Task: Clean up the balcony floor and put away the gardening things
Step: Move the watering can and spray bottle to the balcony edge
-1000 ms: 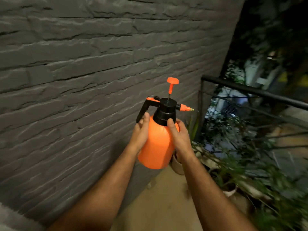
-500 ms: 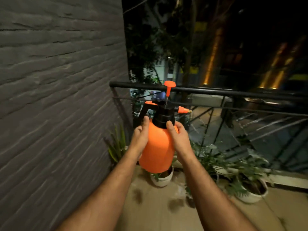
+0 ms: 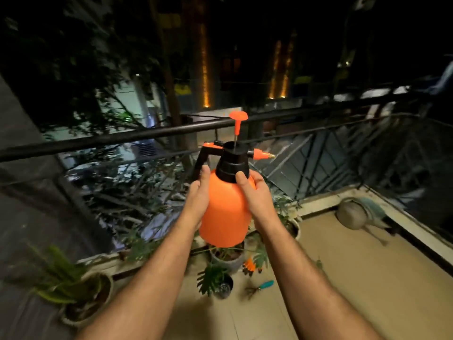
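An orange pressure sprayer (image 3: 226,212) with a black pump head and a raised orange plunger is held upright at chest height in the middle of the view. My left hand (image 3: 198,196) grips its left side just under the black handle. My right hand (image 3: 255,192) grips the right side, thumb on the black collar. Its nozzle points right. Down on the tiled floor lies a small hand tool with a teal handle (image 3: 259,287). A grey watering can (image 3: 355,214) stands in the far right corner.
A black metal railing (image 3: 137,136) runs across ahead and along the right side. Several potted plants (image 3: 220,283) stand along the ledge, with a larger pot (image 3: 85,295) at lower left. A grey wall (image 3: 22,192) fills the left edge. Beige floor tiles (image 3: 367,290) spread to the right.
The view has swung right from the grey brick wall to the railing and the balcony floor. Both hands keep the same hold on the sprayer.
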Demonstrator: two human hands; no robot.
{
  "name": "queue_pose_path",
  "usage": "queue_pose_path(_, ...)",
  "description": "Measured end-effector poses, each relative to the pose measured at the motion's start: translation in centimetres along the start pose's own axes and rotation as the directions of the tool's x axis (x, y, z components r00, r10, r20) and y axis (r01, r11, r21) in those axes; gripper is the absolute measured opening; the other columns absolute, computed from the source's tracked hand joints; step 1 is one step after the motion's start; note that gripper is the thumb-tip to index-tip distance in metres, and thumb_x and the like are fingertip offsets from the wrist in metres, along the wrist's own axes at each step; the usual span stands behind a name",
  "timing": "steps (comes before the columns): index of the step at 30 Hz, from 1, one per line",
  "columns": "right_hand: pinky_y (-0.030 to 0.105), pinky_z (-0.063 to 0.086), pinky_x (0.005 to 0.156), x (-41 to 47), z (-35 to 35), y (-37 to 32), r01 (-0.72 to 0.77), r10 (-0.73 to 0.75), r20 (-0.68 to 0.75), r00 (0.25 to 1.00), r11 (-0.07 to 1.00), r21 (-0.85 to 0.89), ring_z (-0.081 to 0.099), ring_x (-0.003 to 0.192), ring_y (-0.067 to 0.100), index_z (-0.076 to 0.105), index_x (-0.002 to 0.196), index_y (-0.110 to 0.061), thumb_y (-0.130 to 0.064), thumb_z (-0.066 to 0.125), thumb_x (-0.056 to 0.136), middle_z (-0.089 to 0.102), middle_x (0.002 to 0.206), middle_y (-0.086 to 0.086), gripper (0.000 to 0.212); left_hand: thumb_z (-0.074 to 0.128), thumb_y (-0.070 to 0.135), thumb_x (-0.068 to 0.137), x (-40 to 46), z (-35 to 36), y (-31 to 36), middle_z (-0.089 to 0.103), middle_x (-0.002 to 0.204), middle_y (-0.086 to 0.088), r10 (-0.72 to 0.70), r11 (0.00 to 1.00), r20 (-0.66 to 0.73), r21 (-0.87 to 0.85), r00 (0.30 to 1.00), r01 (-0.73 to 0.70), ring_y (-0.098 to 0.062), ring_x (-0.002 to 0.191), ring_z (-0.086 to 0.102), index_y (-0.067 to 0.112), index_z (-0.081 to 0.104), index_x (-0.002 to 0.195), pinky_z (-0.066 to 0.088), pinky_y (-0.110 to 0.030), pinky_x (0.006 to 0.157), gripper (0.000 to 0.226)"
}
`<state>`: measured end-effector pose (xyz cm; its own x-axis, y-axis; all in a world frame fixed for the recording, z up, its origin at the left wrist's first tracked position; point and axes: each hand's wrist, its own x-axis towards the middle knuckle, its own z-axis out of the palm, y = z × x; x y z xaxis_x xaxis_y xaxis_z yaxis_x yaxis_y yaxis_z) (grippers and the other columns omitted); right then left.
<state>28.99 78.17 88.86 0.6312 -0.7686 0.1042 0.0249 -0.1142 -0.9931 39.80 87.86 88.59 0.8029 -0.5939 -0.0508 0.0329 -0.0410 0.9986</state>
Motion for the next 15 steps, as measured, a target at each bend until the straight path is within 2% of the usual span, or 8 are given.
queue_pose_path(2,0.03,0.047,0.095,1.5,-2.1,1.0,-0.021,0.02,-0.077,0.997,1.0,-0.011,0.059,0.113,0.013,0.054,0.131,-0.018,-0.074,0.062,0.065,0.061,0.125,-0.001,0.087,0.039,0.099,0.058,2.1,2.9,-0.2,0.072,0.1,-0.024,-0.016,1.0,0.068,0.004,0.998,0.016,-0.04,0.099,0.068,0.016,0.071,0.093,0.052,-0.055,0.09,0.096)
queue_pose_path(5,0.028,0.045,0.092,3.5,-4.9,2.3,-0.054,0.05,-0.154,0.987,0.998,-0.02,0.058,0.112,0.012,0.052,0.123,-0.025,-0.058,0.068,0.081,0.06,0.121,-0.002,0.055,0.036,0.09,0.068,5.7,6.7,-1.1,0.076,0.095,-0.01,-0.04,0.999,0.174,-0.01,0.984,0.042,-0.028,0.097,0.071,0.021,0.074,0.093,0.054,-0.05,0.094,0.083)
queue_pose_path(6,0.029,0.045,0.093,4.2,-5.7,2.4,-0.053,0.048,-0.199,0.979,0.998,-0.022,0.058,0.112,0.012,0.052,0.12,-0.028,-0.057,0.069,0.081,0.06,0.119,-0.004,0.051,0.035,0.089,0.072,6.9,8.1,-1.1,0.076,0.095,-0.006,-0.044,0.999,0.212,-0.009,0.976,0.047,-0.026,0.097,0.071,0.023,0.074,0.095,0.054,-0.048,0.094,0.079)
queue_pose_path(8,0.03,0.046,0.094,5.8,-7.2,2.5,-0.051,0.042,-0.278,0.96,0.998,-0.028,0.058,0.112,0.012,0.051,0.117,-0.031,-0.061,0.065,0.074,0.06,0.117,-0.006,0.055,0.034,0.076,0.088,9.1,10.7,-1.0,0.075,0.092,-0.003,-0.035,0.999,0.262,-0.022,0.964,0.042,-0.023,0.095,0.07,0.025,0.071,0.095,0.054,-0.042,0.091,0.064)
queue_pose_path(10,0.031,0.046,0.098,7.2,-8.7,2.5,-0.06,0.04,-0.322,0.946,0.997,-0.054,0.057,0.116,0.012,0.053,0.123,-0.028,-0.065,0.063,0.07,0.06,0.123,-0.004,0.066,0.033,0.066,0.096,11.1,13.2,-0.9,0.074,0.093,-0.005,-0.03,0.996,0.3,-0.067,0.953,0.052,-0.023,0.092,0.069,0.024,0.068,0.095,0.054,-0.04,0.088,0.055)
queue_pose_path(12,0.035,0.043,0.106,8.4,-10.5,2.4,-0.082,0.051,-0.383,0.922,0.994,-0.067,0.054,0.124,0.012,0.053,0.135,-0.022,-0.07,0.067,0.07,0.058,0.135,-0.002,0.082,0.033,0.067,0.094,12.7,15.6,-0.5,0.074,0.1,-0.01,-0.051,0.991,0.374,-0.094,0.926,0.092,-0.024,0.093,0.069,0.02,0.069,0.101,0.054,-0.041,0.088,0.06)
queue_pose_path(15,0.035,0.038,0.112,9.3,-13.7,2.7,-0.073,0.055,-0.484,0.873,0.997,-0.02,0.05,0.127,0.011,0.052,0.138,-0.019,-0.051,0.066,0.088,0.055,0.138,-0.002,0.061,0.038,0.08,0.077,14.5,19.4,-0.6,0.073,0.107,-0.014,-0.053,0.984,0.491,-0.12,0.87,0.128,-0.029,0.104,0.069,0.01,0.065,0.123,0.054,-0.043,0.092,0.089)
